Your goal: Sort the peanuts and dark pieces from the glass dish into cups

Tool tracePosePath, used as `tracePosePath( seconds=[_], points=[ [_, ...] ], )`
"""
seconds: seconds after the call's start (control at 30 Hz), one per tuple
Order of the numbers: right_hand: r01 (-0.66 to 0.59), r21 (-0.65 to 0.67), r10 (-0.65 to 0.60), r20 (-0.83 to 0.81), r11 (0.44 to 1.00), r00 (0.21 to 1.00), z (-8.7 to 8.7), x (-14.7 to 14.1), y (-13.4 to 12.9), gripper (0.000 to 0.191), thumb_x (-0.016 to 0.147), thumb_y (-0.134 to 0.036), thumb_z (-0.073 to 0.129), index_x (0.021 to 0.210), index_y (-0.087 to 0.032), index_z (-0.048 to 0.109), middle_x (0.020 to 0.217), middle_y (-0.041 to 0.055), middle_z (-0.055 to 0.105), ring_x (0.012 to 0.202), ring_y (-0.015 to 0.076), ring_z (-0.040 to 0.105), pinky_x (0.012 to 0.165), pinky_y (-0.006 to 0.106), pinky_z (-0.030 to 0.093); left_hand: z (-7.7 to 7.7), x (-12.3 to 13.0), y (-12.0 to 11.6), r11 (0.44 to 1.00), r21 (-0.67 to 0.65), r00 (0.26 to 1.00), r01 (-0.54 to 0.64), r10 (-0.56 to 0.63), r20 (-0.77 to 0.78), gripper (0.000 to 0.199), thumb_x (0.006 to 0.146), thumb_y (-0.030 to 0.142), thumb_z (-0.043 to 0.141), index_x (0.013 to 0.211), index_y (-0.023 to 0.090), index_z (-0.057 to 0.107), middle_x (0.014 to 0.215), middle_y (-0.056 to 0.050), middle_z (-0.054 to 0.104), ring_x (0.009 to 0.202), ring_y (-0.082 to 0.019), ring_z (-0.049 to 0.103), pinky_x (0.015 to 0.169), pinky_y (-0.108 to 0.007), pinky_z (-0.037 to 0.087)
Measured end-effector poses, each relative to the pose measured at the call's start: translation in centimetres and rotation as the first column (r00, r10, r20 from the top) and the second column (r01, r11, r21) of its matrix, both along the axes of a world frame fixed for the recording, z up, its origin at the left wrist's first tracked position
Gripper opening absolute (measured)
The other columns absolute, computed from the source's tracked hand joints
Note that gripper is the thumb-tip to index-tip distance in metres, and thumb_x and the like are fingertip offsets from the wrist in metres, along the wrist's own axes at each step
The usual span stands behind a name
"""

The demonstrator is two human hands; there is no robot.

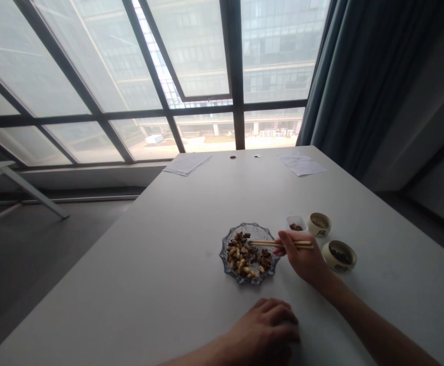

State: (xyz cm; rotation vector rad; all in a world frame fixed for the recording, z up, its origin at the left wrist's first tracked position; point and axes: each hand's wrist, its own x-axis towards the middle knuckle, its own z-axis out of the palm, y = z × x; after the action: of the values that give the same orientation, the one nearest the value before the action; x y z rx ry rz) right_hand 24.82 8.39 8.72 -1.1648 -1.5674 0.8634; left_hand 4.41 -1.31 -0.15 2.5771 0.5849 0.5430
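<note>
My right hand [301,254] is closed around a pair of wooden chopsticks [262,243]. Their tips reach left over a scalloped glass plate [224,264]. Peanuts in their shells [239,256] are heaped on the plate's left and lower parts, with dark brown pieces [266,259], perhaps nuts or dates, among them; whether the tips pinch one is too small to tell. My left hand [269,323] rests palm down on the table below the plate, its fingers loosely bent and slightly apart, with nothing seen in it.
Behind my right hand stand a small clear plastic box [296,221] with dark pieces, a cream bowl [320,223], and another cream bowl [339,255] holding dark contents. Paper sheets [187,163] and more paper [302,163] lie at the white table's [149,264] far corners.
</note>
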Motion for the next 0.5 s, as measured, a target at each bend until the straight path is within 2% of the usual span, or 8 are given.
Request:
tracePosePath(
  seconds=[0.13, 0.27, 0.4, 0.5],
  points=[
    [0.059, 0.024, -0.058, -0.055, 0.998, 0.997, 1.0, 0.2, -0.2, 0.065, 0.105, -0.079, 0.063, 0.078, -0.022, 0.081, 0.071, 0.0115, 0.084, 0.061, 0.0268, 0.083, 0.059, 0.034, 0.068, 0.0, 0.0, 0.1, 1.000, -0.001, 1.000, 0.004, -0.004, -0.016, 0.022, 0.104, 0.026, 0.082, 0.124, 0.027, 0.072, 0.142, -0.003, 0.076, 0.142, -0.025, 0.067, 0.125, -0.037, 0.050],
    [0.174, 0.079, -0.163, -0.123, 0.982, 0.979, 3.7, 1.4, -0.9, 0.062, 0.103, -0.077, 0.069, 0.082, -0.021, 0.084, 0.073, 0.0114, 0.084, 0.063, 0.0270, 0.084, 0.059, 0.035, 0.069, 0.1, 0.1, 0.2, 1.000, -0.005, 0.998, 0.008, -0.008, -0.057, 0.026, 0.101, 0.026, 0.084, 0.125, 0.028, 0.071, 0.141, -0.004, 0.076, 0.141, -0.026, 0.068, 0.125, -0.038, 0.051],
    [0.355, 0.192, -0.340, -0.106, 0.915, 0.934, 7.3, 3.4, -2.1, 0.054, 0.103, -0.071, 0.074, 0.086, -0.021, 0.085, 0.076, 0.0110, 0.086, 0.063, 0.0271, 0.084, 0.060, 0.036, 0.070, 0.1, 0.0, 0.1, 1.000, -0.010, 0.999, 0.011, -0.012, -0.053, 0.025, 0.103, 0.027, 0.083, 0.125, 0.027, 0.071, 0.142, -0.004, 0.076, 0.142, -0.026, 0.067, 0.126, -0.038, 0.050],
    [0.453, 0.244, -0.445, -0.089, 0.857, 0.891, 9.3, 4.7, -3.0, 0.050, 0.101, -0.069, 0.078, 0.084, -0.022, 0.085, 0.075, 0.0092, 0.085, 0.061, 0.0261, 0.083, 0.061, 0.036, 0.070, 0.0, 0.0, 0.0, 1.000, -0.016, 0.999, 0.009, -0.009, -0.030, 0.023, 0.105, 0.027, 0.081, 0.125, 0.027, 0.071, 0.142, -0.004, 0.076, 0.142, -0.026, 0.067, 0.126, -0.038, 0.049]
  ],
)
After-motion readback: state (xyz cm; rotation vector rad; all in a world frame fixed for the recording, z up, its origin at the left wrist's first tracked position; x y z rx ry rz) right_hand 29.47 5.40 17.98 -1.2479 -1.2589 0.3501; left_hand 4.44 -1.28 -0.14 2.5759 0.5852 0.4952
